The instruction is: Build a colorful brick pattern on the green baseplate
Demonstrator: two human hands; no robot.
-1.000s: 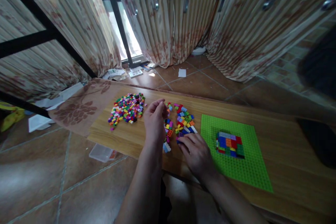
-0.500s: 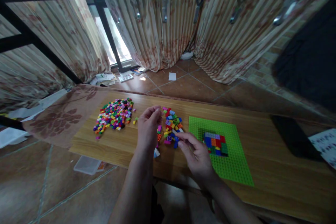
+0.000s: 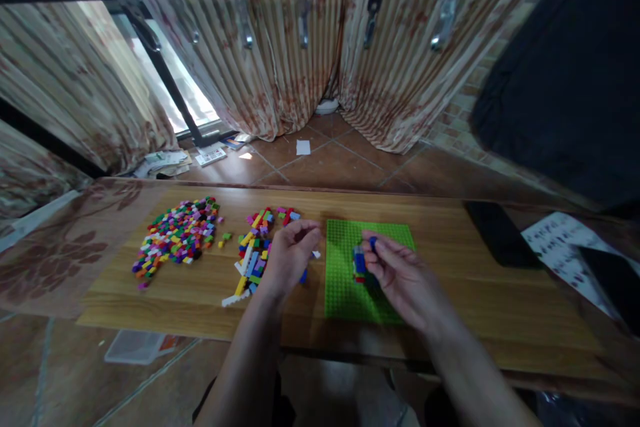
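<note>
My right hand (image 3: 407, 277) pinches a small dark blue toy brick (image 3: 373, 243) between thumb and fingertips. It hovers over the green studded baseplate (image 3: 340, 300), hiding much of the multicoloured brick block (image 3: 359, 263) built there. Only the left side of that block shows, in blue, grey, green and red. My left hand (image 3: 289, 255) hangs left of the baseplate with thumb and fingers closed together; whatever they may hold cannot be made out. Beneath and beside it lies a loose heap of mixed bricks (image 3: 255, 263), partly covered by the hand and wrist.
A second heap of smaller bricks (image 3: 175, 233) lies at the left of the wooden table (image 3: 465, 320). To the right are a black flat object (image 3: 500, 233), a printed sheet (image 3: 555, 237) and a dark device (image 3: 610, 280). A clear plastic tray (image 3: 134, 347) is on the floor.
My right hand has moved from the loose bricks to above the baseplate, now with the blue brick. My left hand stays near the heap. The view has turned to the right.
</note>
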